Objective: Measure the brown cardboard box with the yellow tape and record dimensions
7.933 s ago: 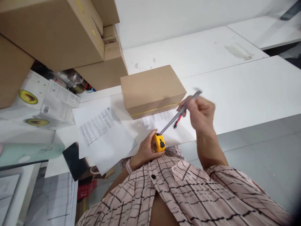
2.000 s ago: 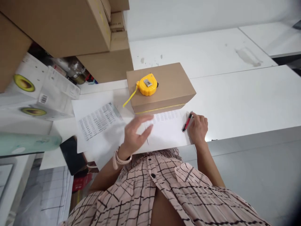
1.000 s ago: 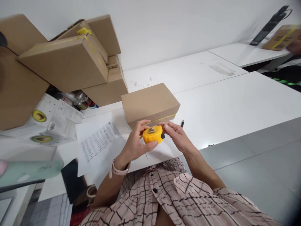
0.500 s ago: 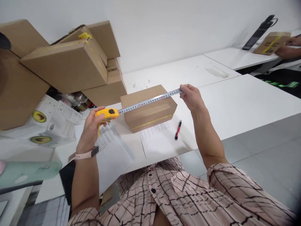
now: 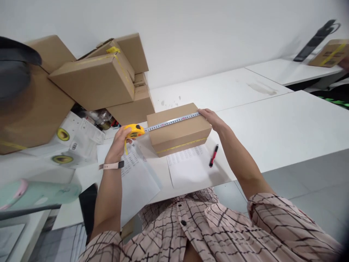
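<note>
My left hand grips the yellow tape measure case just left of a small brown cardboard box that stands on the white table. The steel tape blade stretches across the top of the box. My right hand pinches the blade's end at the box's right top edge. A red pen lies on a printed sheet in front of the box.
Larger cardboard boxes are stacked at the back left, with white avocado-print boxes below them. A second printed sheet lies at the left. Far right, another person's hand holds a box on another table.
The tape measure left the box top, both hands drew the blade out, and it has come down from mid-air to lie along the box top. The pen now rests on the sheet.
</note>
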Tool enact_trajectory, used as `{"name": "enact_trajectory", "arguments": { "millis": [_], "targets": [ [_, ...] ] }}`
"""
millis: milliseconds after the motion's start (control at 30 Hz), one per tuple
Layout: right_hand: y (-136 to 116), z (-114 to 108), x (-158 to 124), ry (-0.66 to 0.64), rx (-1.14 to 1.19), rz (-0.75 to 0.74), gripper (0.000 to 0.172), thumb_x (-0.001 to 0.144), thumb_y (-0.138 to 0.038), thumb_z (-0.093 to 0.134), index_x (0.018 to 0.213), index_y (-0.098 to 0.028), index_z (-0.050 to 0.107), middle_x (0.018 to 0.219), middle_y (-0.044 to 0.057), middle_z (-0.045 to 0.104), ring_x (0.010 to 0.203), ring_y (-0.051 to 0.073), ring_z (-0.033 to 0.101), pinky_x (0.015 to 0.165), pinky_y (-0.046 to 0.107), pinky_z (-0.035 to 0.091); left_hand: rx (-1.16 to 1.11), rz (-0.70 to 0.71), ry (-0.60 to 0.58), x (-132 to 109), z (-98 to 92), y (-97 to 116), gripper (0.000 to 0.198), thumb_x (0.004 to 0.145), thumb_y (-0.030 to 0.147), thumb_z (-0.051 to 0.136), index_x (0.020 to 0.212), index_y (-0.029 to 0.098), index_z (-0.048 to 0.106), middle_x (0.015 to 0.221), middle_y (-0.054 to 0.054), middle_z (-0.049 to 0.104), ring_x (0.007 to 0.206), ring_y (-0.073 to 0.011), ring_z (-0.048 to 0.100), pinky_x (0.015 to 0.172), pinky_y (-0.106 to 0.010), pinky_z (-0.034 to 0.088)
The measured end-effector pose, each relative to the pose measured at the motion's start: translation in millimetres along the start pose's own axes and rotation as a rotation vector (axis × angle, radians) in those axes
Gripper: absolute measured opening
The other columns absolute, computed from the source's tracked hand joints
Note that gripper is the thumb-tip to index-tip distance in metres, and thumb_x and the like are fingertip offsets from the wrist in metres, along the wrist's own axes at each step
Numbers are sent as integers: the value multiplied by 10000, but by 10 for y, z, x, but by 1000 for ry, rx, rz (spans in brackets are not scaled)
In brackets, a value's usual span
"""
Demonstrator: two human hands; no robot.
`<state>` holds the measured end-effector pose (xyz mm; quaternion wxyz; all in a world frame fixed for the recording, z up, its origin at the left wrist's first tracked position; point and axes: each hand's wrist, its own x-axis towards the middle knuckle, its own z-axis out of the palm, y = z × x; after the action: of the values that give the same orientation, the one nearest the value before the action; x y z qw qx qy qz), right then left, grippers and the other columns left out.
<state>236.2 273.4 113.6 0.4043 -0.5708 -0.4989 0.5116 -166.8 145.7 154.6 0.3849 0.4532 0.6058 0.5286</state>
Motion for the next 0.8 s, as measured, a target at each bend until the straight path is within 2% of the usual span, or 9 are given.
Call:
{"name": "enact_trajectory", "arguments": {
  "millis": [67, 133, 233, 367, 500, 600, 667, 800],
  "targets": [
    [26, -6, 2, -38, 41, 42, 457, 830, -623, 723, 1057, -228, 691, 1158, 63, 730, 920, 205, 664, 696, 275, 514, 20, 8, -54, 25, 89, 20, 500, 710, 536, 735, 1036, 167, 645, 919, -44, 708, 657, -140, 621, 529, -234, 382],
    [13, 13, -12, -82, 97, 83, 439, 842, -607, 719, 1061, -227, 699, 1150, 63, 742, 899, 213, 678, 683, 284, 533, 30, 14, -76, 54, 141, 24, 475, 745, 533, 716, 1046, 172, 651, 955, -44, 700, 691, -137, 616, 544, -229, 389],
    [-72, 86, -67, -126, 194, 123, 309, 900, -505, 666, 991, -212, 704, 1007, 64, 758, 803, 211, 669, 638, 294, 541, 31, 5, -86, 91, 150, 6, 454, 782, 536, 693, 1058, 177, 657, 969, -44, 693, 715, -139, 607, 550, -227, 383],
    [-174, 184, -157, -125, 319, 150, 192, 899, -407, 663, 951, -223, 682, 831, 39, 732, 705, 203, 646, 608, 301, 550, 33, 0, -99, 115, 124, -18, 463, 791, 548, 688, 1068, 178, 662, 989, -54, 695, 739, -149, 610, 553, -234, 384],
    [-137, 197, -186, -146, 404, 261, 265, 881, -469, 687, 941, -212, 679, 816, 58, 738, 721, 223, 672, 646, 333, 592, 33, -5, -106, 126, 126, -21, 461, 790, 530, 683, 1086, 176, 664, 951, -48, 692, 683, -140, 594, 544, -243, 373],
    [-71, 167, -162, -182, 425, 289, 322, 855, -508, 709, 950, -200, 693, 857, 76, 755, 760, 238, 693, 682, 352, 609, 36, 2, -105, 120, 130, -14, 473, 786, 543, 684, 1079, 173, 664, 959, -54, 703, 682, -142, 600, 553, -248, 385],
    [-42, 135, -144, -154, 376, 239, 343, 832, -518, 739, 949, -198, 703, 880, 76, 756, 769, 232, 690, 669, 341, 595, 41, 10, -106, 106, 129, -3, 492, 786, 560, 683, 1081, 167, 661, 984, -65, 716, 684, -143, 605, 562, -249, 395],
    [-34, 81, -120, 76, 104, 53, 403, 733, -555, 845, 798, -196, 673, 799, 52, 702, 687, 171, 606, 567, 283, 474, 50, 14, -116, 81, 138, 25, 496, 780, 557, 686, 1084, 167, 652, 1004, -70, 728, 695, -147, 625, 574, -249, 409]
  ]
}}
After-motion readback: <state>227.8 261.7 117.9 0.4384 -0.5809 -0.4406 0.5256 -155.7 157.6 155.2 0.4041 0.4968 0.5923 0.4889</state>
